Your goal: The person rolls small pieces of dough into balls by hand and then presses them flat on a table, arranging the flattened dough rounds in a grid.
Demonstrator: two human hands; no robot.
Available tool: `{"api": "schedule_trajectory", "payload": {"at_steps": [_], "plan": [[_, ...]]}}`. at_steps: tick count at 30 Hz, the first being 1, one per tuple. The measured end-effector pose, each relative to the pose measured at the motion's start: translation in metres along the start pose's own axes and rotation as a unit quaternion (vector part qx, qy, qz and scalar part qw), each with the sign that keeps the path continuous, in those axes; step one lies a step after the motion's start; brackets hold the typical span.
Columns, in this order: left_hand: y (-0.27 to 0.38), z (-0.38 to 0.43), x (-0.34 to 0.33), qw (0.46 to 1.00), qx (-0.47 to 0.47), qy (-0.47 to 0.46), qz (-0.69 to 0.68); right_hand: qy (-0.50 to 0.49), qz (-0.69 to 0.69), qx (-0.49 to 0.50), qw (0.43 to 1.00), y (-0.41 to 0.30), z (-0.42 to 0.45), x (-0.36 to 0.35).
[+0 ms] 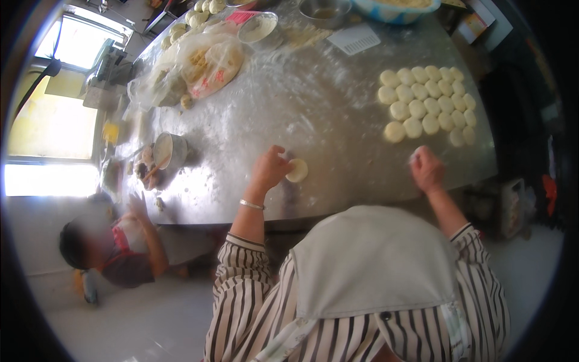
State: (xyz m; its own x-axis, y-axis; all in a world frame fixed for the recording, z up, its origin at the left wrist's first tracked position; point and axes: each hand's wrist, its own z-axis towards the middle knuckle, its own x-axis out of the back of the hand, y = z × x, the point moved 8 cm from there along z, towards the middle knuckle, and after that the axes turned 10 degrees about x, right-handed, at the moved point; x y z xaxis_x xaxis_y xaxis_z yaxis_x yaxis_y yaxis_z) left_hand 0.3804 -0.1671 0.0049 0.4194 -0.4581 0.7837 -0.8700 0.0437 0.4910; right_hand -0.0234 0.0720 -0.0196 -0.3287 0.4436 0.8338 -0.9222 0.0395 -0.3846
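Observation:
My left hand [271,167], a bracelet at its wrist, has its fingers curled onto the left edge of a flat round of dough [298,171]. This pale disc is near the front of the metal table [344,135]. Farther right, my right hand [427,169] is closed into a loose fist over the table's front area. A whitish blur shows at its fingertips; I cannot tell what it is. Just beyond that hand, rows of flattened dough rounds [420,92] lie close together on the right side.
A plastic bag of yellowish filling [212,63], a flour bowl [258,30], a metal bowl [325,12] and a blue-and-white basin [393,11] stand toward the back. At left are a metal pot [170,150], a wooden stick [157,167] and another person [129,249] with a hand at the table edge.

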Motion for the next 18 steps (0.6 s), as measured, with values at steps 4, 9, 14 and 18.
{"api": "schedule_trajectory", "payload": {"at_steps": [4, 9, 14, 18], "plan": [[-0.003, -0.005, -0.012, 0.994, 0.031, -0.091, 0.06, -0.013, -0.003, 0.0, 1.0, -0.002, 0.002, 0.0], [0.039, -0.054, 0.01, 0.989, -0.139, 0.018, 0.041, -0.013, -0.008, 0.0, 1.0, -0.002, 0.003, 0.0], [-0.012, -0.078, 0.005, 0.986, -0.051, 0.037, -0.151, -0.01, -0.018, 0.004, 1.0, -0.001, 0.0, 0.001], [-0.064, -0.077, -0.012, 0.981, 0.087, 0.044, -0.167, -0.015, -0.01, 0.009, 1.0, -0.005, 0.004, 0.003]]}}
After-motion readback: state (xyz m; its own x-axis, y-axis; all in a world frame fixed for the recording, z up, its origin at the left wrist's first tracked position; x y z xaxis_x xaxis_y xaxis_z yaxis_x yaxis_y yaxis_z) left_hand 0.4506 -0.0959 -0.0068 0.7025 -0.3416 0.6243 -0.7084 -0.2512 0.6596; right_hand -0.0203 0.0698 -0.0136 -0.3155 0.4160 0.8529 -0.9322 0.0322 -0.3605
